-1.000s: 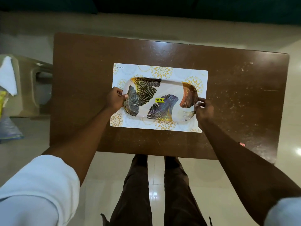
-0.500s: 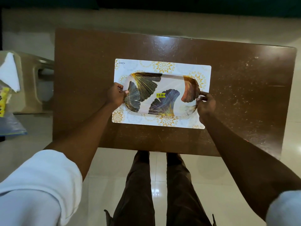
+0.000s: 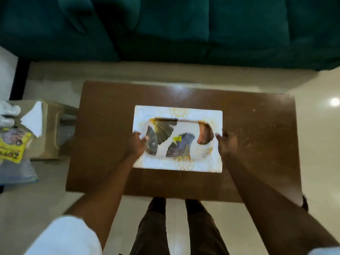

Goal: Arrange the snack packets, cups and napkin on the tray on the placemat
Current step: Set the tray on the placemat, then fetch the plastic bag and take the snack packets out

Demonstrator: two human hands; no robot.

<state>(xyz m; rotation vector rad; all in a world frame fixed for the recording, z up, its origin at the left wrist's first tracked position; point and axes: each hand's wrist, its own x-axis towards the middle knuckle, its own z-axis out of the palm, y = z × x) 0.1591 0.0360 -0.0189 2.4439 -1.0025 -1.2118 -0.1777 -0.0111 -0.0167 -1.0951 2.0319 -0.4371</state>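
White leaf-printed rectangular tray [image 3: 194, 149]: lies on white gold-flowered placemat [image 3: 156, 112].
Left hand [image 3: 136, 145]: curled fingers grip tray's left rim.
Right hand [image 3: 226, 143]: fingers pinch tray's right rim.

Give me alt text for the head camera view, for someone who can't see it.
A person's left hand and right hand hold the two ends of a leaf-patterned tray on a white placemat on a brown table. A napkin and yellow snack packet sit on a stool to the left.
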